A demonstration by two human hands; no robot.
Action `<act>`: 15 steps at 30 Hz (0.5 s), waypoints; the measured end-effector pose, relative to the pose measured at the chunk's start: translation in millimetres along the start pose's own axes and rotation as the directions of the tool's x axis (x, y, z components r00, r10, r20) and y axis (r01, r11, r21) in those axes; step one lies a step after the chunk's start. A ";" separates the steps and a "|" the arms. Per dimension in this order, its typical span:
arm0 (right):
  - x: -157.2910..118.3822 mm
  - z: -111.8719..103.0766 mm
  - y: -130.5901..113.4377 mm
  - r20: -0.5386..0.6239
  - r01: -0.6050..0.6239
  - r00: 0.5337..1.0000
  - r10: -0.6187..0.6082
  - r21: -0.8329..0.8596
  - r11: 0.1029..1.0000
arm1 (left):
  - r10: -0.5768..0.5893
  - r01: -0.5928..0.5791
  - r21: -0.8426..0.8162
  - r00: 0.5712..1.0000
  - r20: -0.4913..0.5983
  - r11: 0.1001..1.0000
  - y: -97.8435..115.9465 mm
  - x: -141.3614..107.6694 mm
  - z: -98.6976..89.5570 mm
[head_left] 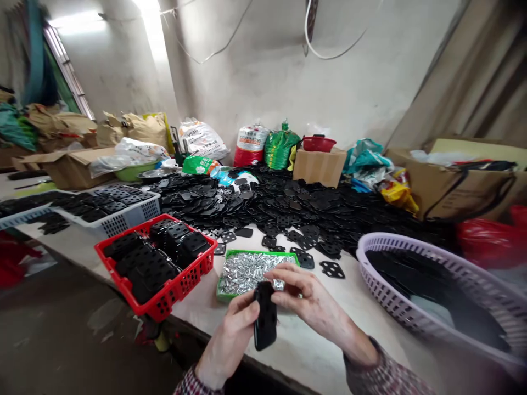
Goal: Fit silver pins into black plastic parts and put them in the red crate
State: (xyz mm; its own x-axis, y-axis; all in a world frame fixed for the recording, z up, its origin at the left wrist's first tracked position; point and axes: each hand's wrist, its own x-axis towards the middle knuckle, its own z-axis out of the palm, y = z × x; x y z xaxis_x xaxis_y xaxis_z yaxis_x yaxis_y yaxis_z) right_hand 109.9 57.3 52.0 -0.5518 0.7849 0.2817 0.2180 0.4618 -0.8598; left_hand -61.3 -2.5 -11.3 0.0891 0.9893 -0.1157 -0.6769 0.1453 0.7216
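Observation:
In front of me, tilted upright, is a black plate (265, 323) with holes; whether it is one plate or a stack I cannot tell. My left hand (233, 334) grips its left edge between thumb and fingers. The fingers and thumb of my right hand (307, 293) close around its upper right corner; any small part between them is hidden. Just behind both hands sits a green tray (225, 298) full of small silvery metal pins (247, 269), which look like rivets. Loose flat black plates with holes (331, 269) lie beyond the tray.
A red basket (152, 312) of stacked black plates stands left, with a grey basket (154, 206) behind it. At right is a lilac oval basket (370, 244) holding black pieces. A large heap of black plates (284, 197), cardboard boxes (319, 167) and sacks (251, 145) line the back.

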 end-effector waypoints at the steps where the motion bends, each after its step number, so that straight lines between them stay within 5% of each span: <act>1: 3.3 1.5 -1.7 0.000 0.003 1.000 -0.003 0.017 1.000 | 0.005 -0.005 -0.022 1.000 -0.001 1.000 2.3 0.2 -0.1; 10: 14.4 18.7 5.2 -0.077 -0.200 0.971 0.225 0.251 0.947 | 0.106 -0.106 0.004 0.990 -0.091 0.994 8.4 5.7 -3.9; 15: 17.5 22.7 7.2 -0.126 -0.221 0.954 0.274 0.323 0.920 | 0.234 -0.178 0.225 0.937 -0.258 0.958 10.0 3.3 -3.5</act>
State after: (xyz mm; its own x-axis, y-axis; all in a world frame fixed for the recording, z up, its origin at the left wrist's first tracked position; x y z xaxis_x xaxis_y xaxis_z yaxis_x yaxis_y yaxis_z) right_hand 83.5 64.9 41.1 -0.3650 0.9269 0.0872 0.0623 0.1177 -0.9911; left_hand -70.3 2.2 -6.9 -0.2640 0.9576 -0.1156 -0.4997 -0.0333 0.8655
